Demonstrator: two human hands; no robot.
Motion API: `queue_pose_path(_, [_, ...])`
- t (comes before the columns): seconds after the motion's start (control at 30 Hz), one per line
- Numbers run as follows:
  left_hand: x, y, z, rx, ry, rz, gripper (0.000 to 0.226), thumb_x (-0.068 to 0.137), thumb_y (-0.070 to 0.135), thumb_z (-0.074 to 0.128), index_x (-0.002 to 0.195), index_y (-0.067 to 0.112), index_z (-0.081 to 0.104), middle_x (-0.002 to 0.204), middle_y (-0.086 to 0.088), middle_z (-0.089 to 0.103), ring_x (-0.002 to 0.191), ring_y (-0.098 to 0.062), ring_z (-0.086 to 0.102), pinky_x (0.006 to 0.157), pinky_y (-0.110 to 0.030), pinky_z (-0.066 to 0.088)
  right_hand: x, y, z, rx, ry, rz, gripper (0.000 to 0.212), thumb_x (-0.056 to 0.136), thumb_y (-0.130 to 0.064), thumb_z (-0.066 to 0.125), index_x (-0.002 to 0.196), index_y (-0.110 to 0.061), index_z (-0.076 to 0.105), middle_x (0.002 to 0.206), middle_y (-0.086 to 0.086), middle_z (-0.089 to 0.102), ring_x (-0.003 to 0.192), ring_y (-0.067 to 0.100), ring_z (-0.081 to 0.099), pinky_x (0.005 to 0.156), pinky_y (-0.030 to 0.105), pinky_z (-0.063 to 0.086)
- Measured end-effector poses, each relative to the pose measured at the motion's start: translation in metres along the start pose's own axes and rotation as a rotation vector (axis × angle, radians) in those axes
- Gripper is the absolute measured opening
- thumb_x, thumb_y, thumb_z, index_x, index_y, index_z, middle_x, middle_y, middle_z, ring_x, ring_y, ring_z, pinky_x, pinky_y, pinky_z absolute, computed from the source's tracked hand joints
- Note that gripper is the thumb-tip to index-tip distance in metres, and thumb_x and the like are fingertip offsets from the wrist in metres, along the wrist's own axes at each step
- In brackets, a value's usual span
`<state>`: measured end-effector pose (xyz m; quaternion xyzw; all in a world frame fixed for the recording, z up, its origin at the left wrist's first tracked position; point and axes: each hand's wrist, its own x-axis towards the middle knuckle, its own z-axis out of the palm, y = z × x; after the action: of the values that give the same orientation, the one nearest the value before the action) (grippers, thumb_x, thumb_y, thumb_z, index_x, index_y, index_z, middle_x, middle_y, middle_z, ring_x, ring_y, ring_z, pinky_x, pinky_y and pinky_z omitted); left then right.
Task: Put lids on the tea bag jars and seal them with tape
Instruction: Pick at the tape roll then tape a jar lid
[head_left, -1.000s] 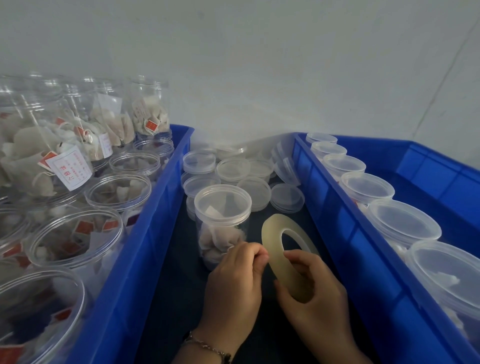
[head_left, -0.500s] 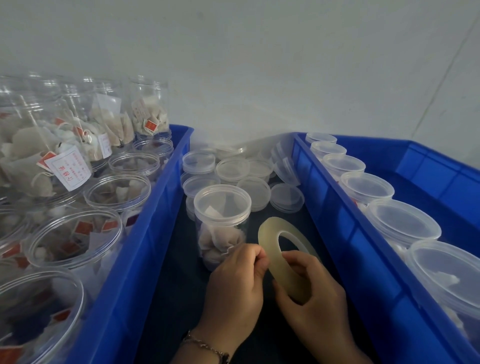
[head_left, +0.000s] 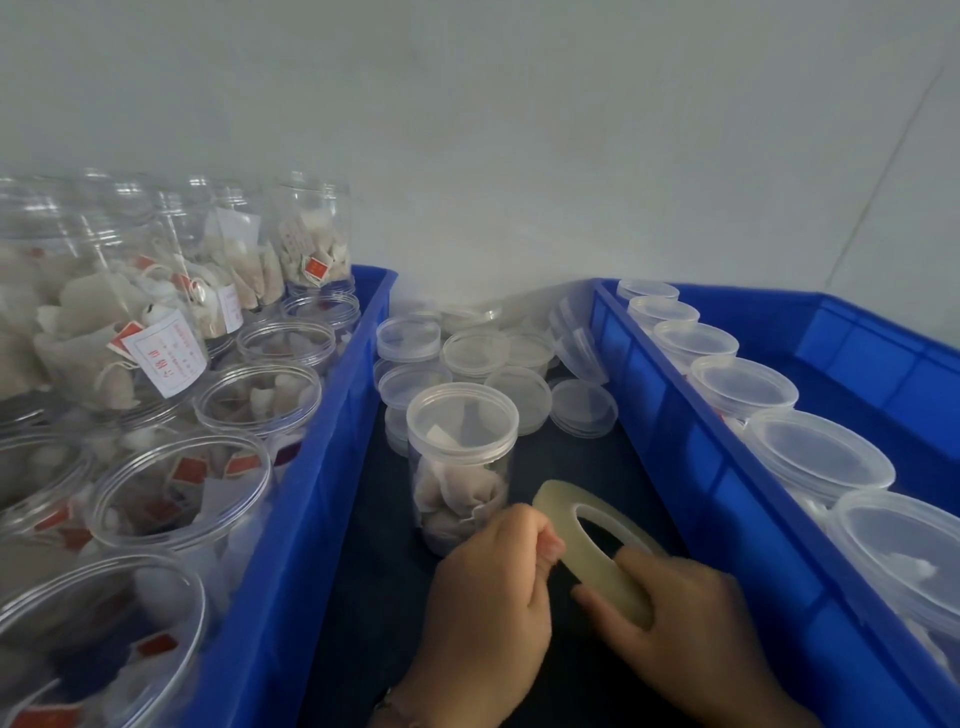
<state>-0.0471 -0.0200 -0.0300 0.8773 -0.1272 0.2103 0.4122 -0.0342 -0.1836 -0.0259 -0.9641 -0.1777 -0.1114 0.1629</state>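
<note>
Head cam shows my right hand (head_left: 691, 618) gripping the pale yellowish tape roll (head_left: 587, 551) beside the lidded clear plastic jar of tea bags (head_left: 460, 462), left hand (head_left: 488, 597) pinching its edge, and that thin tape could easily fold onto itself.

White tag (head_left: 169, 358): on a tea bag inside a clear jar (head_left: 111, 332) in the left blue bin (head_left: 291, 525); it has a red box and red writing, too blurry to read.
Small red tags (head_left: 315, 268): on other tea bags; no words can be read.
</note>
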Motion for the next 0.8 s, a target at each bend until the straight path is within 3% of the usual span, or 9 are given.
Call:
queue_pose_path(0.1, [-0.009, 0.025, -0.022, -0.308, -0.204, -0.066, 0.023, 0.091, 0.045, 0.040, 0.076, 0.031, 0.049, 0.055, 0.011, 0.052, 0.058, -0.001, 0.053, 0.068, -0.020, 0.045, 0.007, -0.013, -0.021, -0.110, 0.142, -0.013, 0.026, 0.079, -0.055, 0.053, 0.064, -0.034, 0.049, 0.051, -0.016, 0.042, 0.047, -0.004, 0.045, 0.046, 0.008, 0.030])
queue_pose_path(0.17, [-0.014, 0.040, -0.039, -0.626, -0.417, -0.078, 0.027, 0.083, 0.059, 0.042, 0.072, 0.037, 0.052, 0.055, 0.012, 0.054, 0.056, -0.002, 0.052, 0.066, -0.019, 0.046, 0.014, -0.020, -0.038, -0.188, 0.120, 0.069, 0.027, 0.085, -0.053, 0.050, 0.070, -0.037, 0.035, 0.060, -0.016, 0.039, 0.054, -0.005, 0.039, 0.048, 0.009, 0.025])
queue_pose_path(0.23, [-0.015, 0.044, -0.052, -0.930, -0.534, -0.084, 0.032, 0.079, 0.065, 0.054, 0.067, 0.035, 0.054, 0.056, 0.011, 0.052, 0.053, -0.006, 0.051, 0.060, -0.019, 0.045, 0.026, -0.025, -0.046, -0.203, 0.147, 0.071, 0.021, 0.083, -0.057, 0.046, 0.082, -0.036, 0.040, 0.062, -0.017, 0.035, 0.054, -0.003, 0.035, 0.049, 0.010, 0.023])
queue_pose_path(0.3, [-0.012, 0.043, -0.060, -1.267, -0.368, -0.185, 0.034, 0.079, 0.053, 0.066, 0.066, 0.023, 0.059, 0.055, 0.006, 0.047, 0.045, -0.008, 0.047, 0.050, -0.022, 0.045, 0.038, -0.036, -0.049, -0.159, 0.192, 0.027, 0.034, 0.081, -0.053, 0.053, 0.107, -0.033, 0.044, 0.066, -0.018, 0.036, 0.054, 0.000, 0.037, 0.049, 0.014, 0.027])
queue_pose_path(0.4, [0.000, 0.031, -0.060, -1.517, 0.034, -0.400, 0.033, 0.085, 0.030, 0.057, 0.055, 0.016, 0.059, 0.053, 0.001, 0.039, 0.039, -0.008, 0.038, 0.039, -0.022, 0.040, 0.047, -0.038, -0.049, 0.004, 0.044, -0.017, 0.070, 0.080, -0.033, 0.068, 0.123, -0.043, 0.013, 0.086, -0.020, 0.043, 0.063, 0.000, 0.045, 0.052, 0.009, 0.029])
queue_pose_path(0.47, [0.009, 0.024, -0.062, -1.471, 0.190, -0.408, 0.032, 0.083, 0.029, 0.048, 0.054, 0.019, 0.057, 0.054, 0.004, 0.039, 0.041, -0.007, 0.038, 0.039, -0.020, 0.039, 0.043, -0.036, -0.055, 0.005, -0.028, -0.040, 0.077, 0.083, -0.023, 0.065, 0.123, -0.048, 0.004, 0.084, -0.022, 0.043, 0.066, 0.000, 0.049, 0.051, 0.010, 0.035])
queue_pose_path(0.57, [0.020, 0.014, -0.061, -1.315, 0.335, -0.392, 0.027, 0.085, 0.031, 0.047, 0.061, 0.018, 0.053, 0.054, 0.006, 0.044, 0.045, -0.006, 0.043, 0.045, -0.022, 0.044, 0.025, -0.040, -0.065, -0.134, 0.071, -0.103, 0.078, 0.077, -0.017, 0.073, 0.122, -0.039, 0.013, 0.079, -0.020, 0.046, 0.053, 0.001, 0.044, 0.042, 0.010, 0.029])
queue_pose_path(0.67, [0.028, 0.006, -0.051, -0.668, 0.505, -0.352, 0.032, 0.099, 0.024, 0.036, 0.071, 0.017, 0.049, 0.059, 0.004, 0.055, 0.052, -0.003, 0.052, 0.060, -0.027, 0.046, 0.016, -0.054, -0.084, -0.325, 0.121, -0.161, 0.074, 0.077, -0.022, 0.072, 0.117, -0.035, 0.011, 0.088, -0.018, 0.052, 0.055, 0.004, 0.039, 0.043, 0.009, 0.025])
queue_pose_path(0.8, [0.032, 0.000, -0.034, -0.236, 0.688, -0.255, 0.023, 0.093, 0.028, 0.031, 0.073, 0.022, 0.041, 0.072, 0.006, 0.047, 0.062, 0.000, 0.047, 0.062, -0.010, 0.038, 0.008, -0.055, -0.100, -0.328, -0.079, -0.144, 0.063, 0.090, -0.042, 0.049, 0.111, -0.050, -0.010, 0.078, -0.024, 0.045, 0.058, 0.003, 0.048, 0.049, 0.015, 0.038])
